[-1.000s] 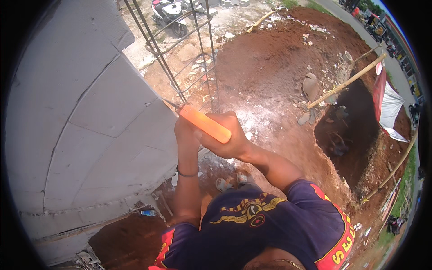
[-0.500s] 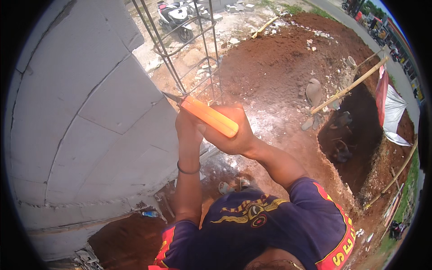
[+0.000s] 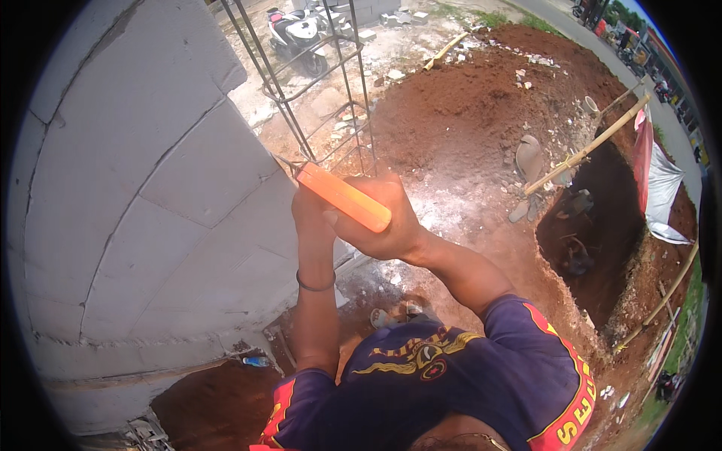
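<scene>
In my right hand (image 3: 387, 218) is a tool with a chunky orange handle (image 3: 344, 198), its fingers wrapped round it. A thin, dark metal blade (image 3: 283, 161) runs from the handle's front to the edge of the grey block wall (image 3: 180, 180); the blade's full shape is hidden. My left hand (image 3: 307, 214) is closed under the front of the handle, close to the wall edge, with its fingers mostly out of sight. Both forearms reach forward from my body, and a dark band (image 3: 316, 284) circles my left wrist.
Upright steel rebar (image 3: 353, 83) tied in a cage stands just beyond the wall edge. To the right, people are down in a dug pit (image 3: 609, 203), with a bamboo pole (image 3: 590, 146) beside it. Red soil is heaped behind, and a white scooter (image 3: 299, 36) is parked at the back.
The orange handle and both hands have shifted slightly left, toward the wall edge, and less of the blade shows. The grip looks the same.
</scene>
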The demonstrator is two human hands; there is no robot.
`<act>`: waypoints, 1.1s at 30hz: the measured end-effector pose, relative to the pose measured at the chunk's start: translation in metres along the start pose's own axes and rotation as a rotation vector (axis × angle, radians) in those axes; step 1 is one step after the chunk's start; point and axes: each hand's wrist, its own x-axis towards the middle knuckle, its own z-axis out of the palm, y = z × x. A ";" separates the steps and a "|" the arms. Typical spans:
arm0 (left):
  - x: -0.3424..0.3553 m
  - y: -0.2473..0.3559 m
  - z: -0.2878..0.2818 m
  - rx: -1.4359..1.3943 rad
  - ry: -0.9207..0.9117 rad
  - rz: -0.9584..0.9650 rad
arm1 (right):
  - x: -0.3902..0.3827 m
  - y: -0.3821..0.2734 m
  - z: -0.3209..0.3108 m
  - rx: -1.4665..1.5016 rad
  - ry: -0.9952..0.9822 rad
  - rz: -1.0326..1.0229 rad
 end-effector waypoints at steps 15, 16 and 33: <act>0.001 -0.007 -0.008 0.029 -0.196 0.146 | 0.002 -0.003 0.001 0.070 -0.030 0.122; 0.001 -0.008 -0.012 0.148 -0.202 0.218 | 0.002 -0.003 0.002 0.027 -0.003 0.046; 0.000 0.035 0.007 0.549 -0.185 0.534 | 0.009 -0.011 0.005 -0.109 0.033 -0.173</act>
